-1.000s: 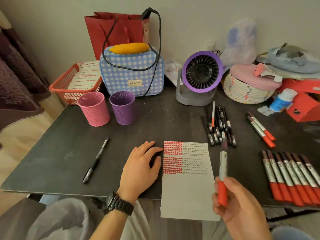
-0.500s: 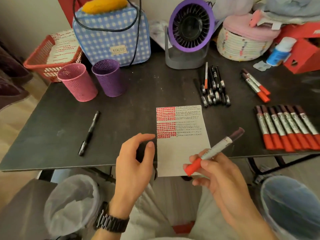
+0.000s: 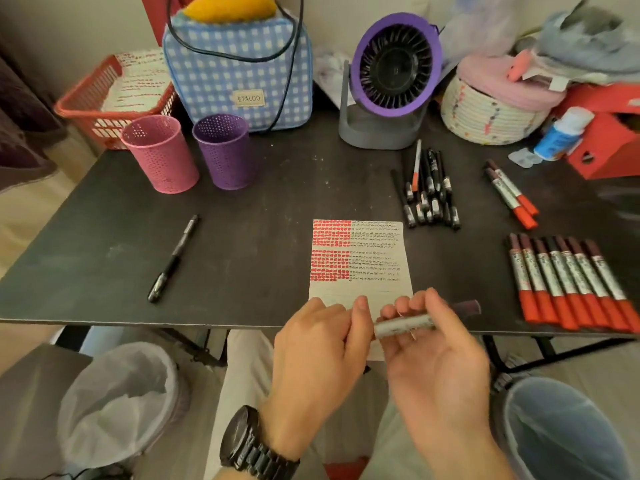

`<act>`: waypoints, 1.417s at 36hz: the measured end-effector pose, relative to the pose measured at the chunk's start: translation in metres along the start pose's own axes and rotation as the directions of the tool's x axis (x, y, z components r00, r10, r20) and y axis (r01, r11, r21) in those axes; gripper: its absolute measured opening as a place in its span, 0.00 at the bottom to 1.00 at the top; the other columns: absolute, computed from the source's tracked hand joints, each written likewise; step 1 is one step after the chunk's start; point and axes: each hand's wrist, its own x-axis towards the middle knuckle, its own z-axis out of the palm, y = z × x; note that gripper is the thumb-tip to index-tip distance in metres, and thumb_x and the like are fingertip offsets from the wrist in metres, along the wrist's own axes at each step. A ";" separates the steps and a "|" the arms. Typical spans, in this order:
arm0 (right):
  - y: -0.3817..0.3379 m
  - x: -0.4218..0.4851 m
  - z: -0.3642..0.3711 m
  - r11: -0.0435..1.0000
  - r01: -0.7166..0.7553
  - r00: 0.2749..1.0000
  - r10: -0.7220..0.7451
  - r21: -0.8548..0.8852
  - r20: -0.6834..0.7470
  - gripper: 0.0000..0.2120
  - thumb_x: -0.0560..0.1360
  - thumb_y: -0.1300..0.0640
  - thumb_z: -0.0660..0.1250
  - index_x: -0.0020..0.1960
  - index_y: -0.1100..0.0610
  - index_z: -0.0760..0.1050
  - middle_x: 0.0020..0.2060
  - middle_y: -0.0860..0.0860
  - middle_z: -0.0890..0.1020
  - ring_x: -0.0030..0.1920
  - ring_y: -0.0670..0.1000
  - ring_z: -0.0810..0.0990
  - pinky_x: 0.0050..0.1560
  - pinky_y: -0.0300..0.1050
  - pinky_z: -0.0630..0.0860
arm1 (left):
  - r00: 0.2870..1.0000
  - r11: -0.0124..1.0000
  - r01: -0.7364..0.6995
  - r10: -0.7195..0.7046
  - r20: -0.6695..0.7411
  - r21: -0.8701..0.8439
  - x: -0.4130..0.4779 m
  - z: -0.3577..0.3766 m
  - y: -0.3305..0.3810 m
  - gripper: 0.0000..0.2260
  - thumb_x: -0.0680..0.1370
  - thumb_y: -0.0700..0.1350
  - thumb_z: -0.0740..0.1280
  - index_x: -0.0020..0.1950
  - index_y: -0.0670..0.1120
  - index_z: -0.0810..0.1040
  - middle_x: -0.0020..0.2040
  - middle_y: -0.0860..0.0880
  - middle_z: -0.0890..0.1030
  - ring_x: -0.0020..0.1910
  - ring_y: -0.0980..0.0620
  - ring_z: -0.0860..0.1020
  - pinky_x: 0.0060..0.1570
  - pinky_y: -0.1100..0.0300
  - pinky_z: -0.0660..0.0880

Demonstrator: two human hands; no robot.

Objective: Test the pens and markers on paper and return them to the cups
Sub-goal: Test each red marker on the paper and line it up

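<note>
Both hands hold one red marker [image 3: 405,324] level over the table's near edge. My right hand [image 3: 433,348] curls its fingers round the white barrel; the dark end [image 3: 467,306] sticks out to the right. My left hand [image 3: 322,344] grips the marker's left end, which is hidden in its fingers. The paper [image 3: 360,258], marked with red blocks and black scribbles, lies just beyond the hands. A pink cup [image 3: 161,154] and a purple cup [image 3: 225,150] stand at the back left.
A lone black pen [image 3: 173,258] lies left of the paper. Several black pens [image 3: 429,192], two red markers [image 3: 510,192] and a row of red markers [image 3: 568,282] lie to the right. A fan [image 3: 391,81], checked bag [image 3: 239,64] and red basket [image 3: 104,98] stand behind. Bins sit below.
My left hand left the table beside the paper and took hold of the marker's red end. My right hand swung the marker from upright to level. The view tilted down.
</note>
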 end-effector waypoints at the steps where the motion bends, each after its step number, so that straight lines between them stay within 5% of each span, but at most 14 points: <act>1: -0.001 0.002 0.004 0.995 -0.032 0.999 0.035 0.100 -0.026 0.11 0.74 0.52 0.69 0.34 0.55 0.77 0.33 0.50 0.76 0.35 0.50 0.79 0.41 0.43 0.79 | 1.000 0.999 -0.019 0.020 -0.025 0.034 0.000 0.000 0.000 0.28 0.84 0.56 0.53 0.27 0.47 0.70 0.24 0.53 0.70 0.29 0.52 0.69 0.25 0.51 0.69; 6: -0.011 0.019 0.023 0.980 -0.085 0.978 0.116 0.179 -0.171 0.25 0.80 0.50 0.63 0.27 0.51 0.57 0.22 0.46 0.56 0.22 0.48 0.55 0.24 0.42 0.63 | 0.997 0.981 -0.064 0.072 -0.041 0.181 -0.001 -0.008 -0.008 0.26 0.84 0.52 0.55 0.25 0.47 0.67 0.22 0.54 0.66 0.26 0.54 0.65 0.26 0.61 0.54; 9: -0.009 0.029 0.033 0.992 -0.113 0.980 0.120 0.055 -0.157 0.26 0.78 0.53 0.62 0.25 0.50 0.53 0.20 0.46 0.53 0.21 0.48 0.50 0.22 0.40 0.56 | 0.998 0.991 0.048 -0.052 0.028 0.128 -0.006 -0.013 -0.010 0.28 0.82 0.57 0.52 0.25 0.45 0.68 0.22 0.54 0.65 0.24 0.53 0.67 0.24 0.57 0.61; 12: -0.011 0.035 0.040 0.992 -0.128 0.992 0.128 -0.017 -0.008 0.26 0.75 0.52 0.64 0.24 0.50 0.54 0.19 0.45 0.54 0.19 0.46 0.51 0.22 0.39 0.54 | 0.952 0.963 0.266 -0.253 0.170 -0.055 -0.006 -0.018 -0.006 0.34 0.77 0.65 0.44 0.29 0.44 0.75 0.23 0.50 0.75 0.26 0.49 0.75 0.33 0.50 0.72; 18: -0.012 0.047 0.044 0.977 -0.188 0.927 0.209 -0.095 0.310 0.25 0.73 0.47 0.66 0.22 0.50 0.60 0.16 0.43 0.60 0.17 0.44 0.54 0.21 0.35 0.60 | 0.840 0.822 0.474 -0.315 0.442 -0.314 0.000 -0.023 -0.003 0.27 0.81 0.57 0.52 0.23 0.52 0.71 0.21 0.56 0.72 0.23 0.57 0.68 0.31 0.67 0.65; 22: -0.048 0.083 0.035 0.992 -0.024 0.972 -0.006 0.125 0.236 0.28 0.81 0.50 0.58 0.24 0.50 0.55 0.20 0.43 0.53 0.19 0.44 0.50 0.17 0.34 0.57 | 0.719 0.761 0.606 -0.399 0.569 -0.232 0.001 -0.039 -0.035 0.20 0.77 0.57 0.55 0.26 0.54 0.67 0.26 0.54 0.68 0.24 0.57 0.63 0.27 0.66 0.62; 25: -0.087 0.115 0.030 0.977 0.091 0.963 -0.136 0.191 0.234 0.27 0.84 0.50 0.56 0.28 0.49 0.52 0.20 0.44 0.53 0.19 0.43 0.52 0.19 0.35 0.58 | 0.660 0.575 0.748 -0.590 0.466 -0.331 -0.002 -0.056 -0.063 0.26 0.80 0.56 0.59 0.23 0.49 0.60 0.22 0.51 0.61 0.22 0.53 0.58 0.25 0.63 0.59; 31: -0.049 0.127 0.033 0.995 -0.081 0.991 0.073 0.063 0.115 0.23 0.81 0.44 0.63 0.31 0.52 0.66 0.26 0.45 0.66 0.27 0.45 0.66 0.34 0.39 0.69 | 0.834 0.629 0.542 -0.485 0.263 -0.557 0.029 -0.054 -0.056 0.34 0.79 0.68 0.52 0.31 0.38 0.59 0.28 0.44 0.60 0.27 0.51 0.60 0.28 0.64 0.62; 34: -0.041 0.119 0.021 0.996 -0.078 0.993 0.082 -0.048 0.087 0.24 0.79 0.36 0.61 0.35 0.53 0.75 0.35 0.49 0.76 0.36 0.48 0.77 0.44 0.43 0.77 | 0.914 0.759 0.400 -0.375 0.158 -0.514 0.044 -0.052 -0.055 0.32 0.80 0.69 0.48 0.29 0.46 0.68 0.29 0.49 0.73 0.31 0.53 0.71 0.38 0.64 0.70; 37: -0.040 0.111 0.010 0.985 -0.063 0.993 0.077 -0.159 0.088 0.29 0.76 0.28 0.56 0.39 0.51 0.79 0.34 0.49 0.76 0.33 0.49 0.75 0.36 0.43 0.75 | 0.959 0.861 0.283 -0.253 0.126 -0.423 0.054 -0.046 -0.060 0.20 0.80 0.64 0.55 0.42 0.51 0.74 0.42 0.53 0.82 0.42 0.52 0.79 0.47 0.54 0.75; 41: -0.040 0.098 0.005 0.953 -0.029 0.990 0.068 -0.301 0.122 0.37 0.74 0.24 0.53 0.49 0.53 0.84 0.33 0.52 0.81 0.29 0.49 0.77 0.29 0.41 0.75 | 0.973 0.967 0.109 -0.056 0.224 -0.231 0.062 -0.031 -0.072 0.11 0.75 0.56 0.68 0.49 0.55 0.67 0.58 0.64 0.81 0.55 0.56 0.78 0.50 0.61 0.72; 45: -0.032 0.092 0.010 0.860 0.097 0.993 -0.052 -0.501 0.103 0.22 0.70 0.34 0.69 0.47 0.52 0.83 0.34 0.53 0.82 0.31 0.49 0.80 0.30 0.40 0.77 | 0.940 0.998 0.052 -0.040 0.339 -0.028 0.061 -0.021 -0.081 0.25 0.71 0.62 0.66 0.66 0.56 0.71 0.68 0.61 0.74 0.68 0.59 0.70 0.70 0.62 0.64; 48: -0.025 0.096 0.012 0.785 0.180 0.984 -0.140 -0.593 0.113 0.12 0.74 0.46 0.74 0.39 0.51 0.76 0.24 0.49 0.70 0.22 0.46 0.68 0.22 0.38 0.66 | 0.932 0.997 0.072 -0.071 0.356 0.010 0.061 -0.021 -0.081 0.27 0.69 0.67 0.64 0.65 0.58 0.69 0.66 0.65 0.71 0.67 0.59 0.70 0.72 0.54 0.66; 51: -0.019 0.102 0.016 0.762 0.200 0.977 -0.111 -0.616 0.180 0.07 0.76 0.52 0.70 0.40 0.52 0.77 0.25 0.52 0.74 0.22 0.50 0.72 0.22 0.40 0.68 | 0.930 0.997 0.071 -0.070 0.361 0.011 0.061 -0.021 -0.080 0.26 0.69 0.65 0.68 0.64 0.60 0.67 0.69 0.61 0.73 0.69 0.60 0.69 0.72 0.51 0.67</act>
